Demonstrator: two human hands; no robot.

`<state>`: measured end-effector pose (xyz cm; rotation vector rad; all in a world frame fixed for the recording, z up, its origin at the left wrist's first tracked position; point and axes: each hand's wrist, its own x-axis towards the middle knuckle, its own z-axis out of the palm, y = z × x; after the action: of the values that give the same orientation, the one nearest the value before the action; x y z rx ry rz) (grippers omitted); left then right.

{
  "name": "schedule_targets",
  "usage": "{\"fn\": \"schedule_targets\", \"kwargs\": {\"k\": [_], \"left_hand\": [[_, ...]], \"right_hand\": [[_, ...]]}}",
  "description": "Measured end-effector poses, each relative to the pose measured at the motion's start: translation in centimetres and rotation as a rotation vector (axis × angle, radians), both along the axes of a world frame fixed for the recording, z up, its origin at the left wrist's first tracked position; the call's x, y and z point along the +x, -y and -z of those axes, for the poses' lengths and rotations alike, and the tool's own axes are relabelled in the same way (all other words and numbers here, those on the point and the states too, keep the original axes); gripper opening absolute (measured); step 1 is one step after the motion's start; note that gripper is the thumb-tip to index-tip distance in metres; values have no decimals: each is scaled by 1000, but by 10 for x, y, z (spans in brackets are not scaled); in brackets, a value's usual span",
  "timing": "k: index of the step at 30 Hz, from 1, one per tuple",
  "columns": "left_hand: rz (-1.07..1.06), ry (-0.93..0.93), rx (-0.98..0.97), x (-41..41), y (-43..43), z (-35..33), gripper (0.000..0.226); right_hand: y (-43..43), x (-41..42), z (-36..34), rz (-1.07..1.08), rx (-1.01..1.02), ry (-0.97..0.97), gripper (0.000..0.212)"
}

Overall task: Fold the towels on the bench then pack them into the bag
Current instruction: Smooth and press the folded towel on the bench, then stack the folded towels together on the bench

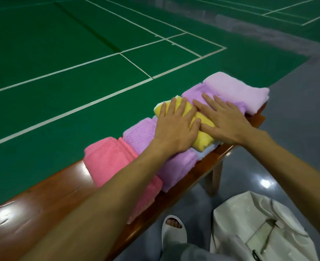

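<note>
Several folded towels lie in a row along the wooden bench (pixel 48 189). A yellow towel (pixel 202 137) sits in the middle, on top of a pale blue one (pixel 207 152). My left hand (pixel 176 127) and my right hand (pixel 225 121) both press flat on the yellow towel, fingers straight. Left of it lie a purple towel (pixel 176 166) and a pink towel (pixel 108 159), partly hidden by my left forearm. Beyond it lie another purple towel (pixel 194 93) and a light pink towel (pixel 236 89) at the bench's far end. A cream bag (pixel 259 223) stands on the floor at the lower right.
The bench's near left part (pixel 23 213) is bare glossy wood. A bench leg (pixel 212 178) stands above the bag. My foot in a white slipper (pixel 173 231) is on the grey floor beside the bag. A green court with white lines (pixel 80 63) lies behind the bench.
</note>
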<state>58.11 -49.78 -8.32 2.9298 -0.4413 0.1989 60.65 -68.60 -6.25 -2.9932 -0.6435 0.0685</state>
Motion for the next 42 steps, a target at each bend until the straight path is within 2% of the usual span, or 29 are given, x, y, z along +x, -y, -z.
{"fn": "schedule_targets", "kwargs": {"k": [8,12,15,18,23,29,33,37,40,42], "left_hand": [[25,-172,34,-4,-5,-37,60],[14,-65,-55,-38,-34,-68,62],[-73,-40,-116,-84,-79,-77,60],[-215,-71,-139,-145,-146,-75,60],[-464,-71,-109,-288,-274,-66,79],[-807,-81,-66,-480,-424,-41,77],[-996,-93,-35,-587,-494,-18,80],[-1157,-89,-50,-658,-543,4,72],[-1292,-125,1,-690,-569,17,57],[-1361,-46,40,-700,-578,23,38]], "right_hand": [[-3,-6,-26,-17,-37,-4,95],[-19,-34,-53,-104,22,139,89],[-51,-63,-58,-168,92,175,82],[-103,-97,-57,-241,149,161,83],[-229,-174,-40,-475,236,67,81],[-397,-299,-17,-715,315,-112,71],[-491,-386,13,-785,355,-241,63],[-553,-452,35,-740,420,-296,40],[-577,-468,43,-579,459,-193,37],[-586,-471,45,-422,534,-165,34]]}}
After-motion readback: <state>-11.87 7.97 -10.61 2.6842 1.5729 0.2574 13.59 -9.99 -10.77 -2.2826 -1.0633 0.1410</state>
